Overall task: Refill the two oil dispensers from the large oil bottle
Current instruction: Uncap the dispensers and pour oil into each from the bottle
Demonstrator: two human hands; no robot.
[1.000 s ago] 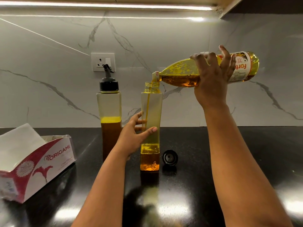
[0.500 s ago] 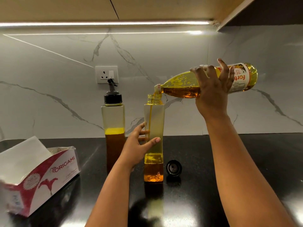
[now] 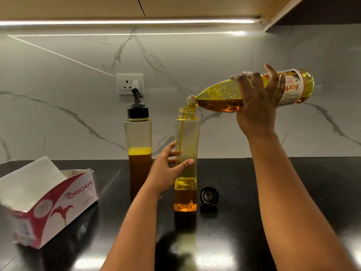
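My right hand (image 3: 257, 100) grips the large oil bottle (image 3: 218, 98), tipped almost flat with its mouth over the open dispenser (image 3: 187, 137). A thin stream of oil runs down inside that dispenser, which stands upright on the black counter (image 3: 273, 192) and holds oil in its lower part. My left hand (image 3: 168, 171) holds this dispenser at mid height, thumb in front and fingers behind. The second dispenser (image 3: 139, 145) stands to the left with its black spout cap on, about half full. A loose black cap (image 3: 209, 196) lies just right of the open dispenser.
A red and white tissue box (image 3: 56, 204) with white tissue sticking out sits at the left on the counter. A wall socket (image 3: 130, 84) is on the marble backsplash behind the capped dispenser. A cabinet with a light strip hangs overhead.
The pour continues and the oil level in the open dispenser has crept up a little. Both hands keep their grips; only the camera view has tilted upward.
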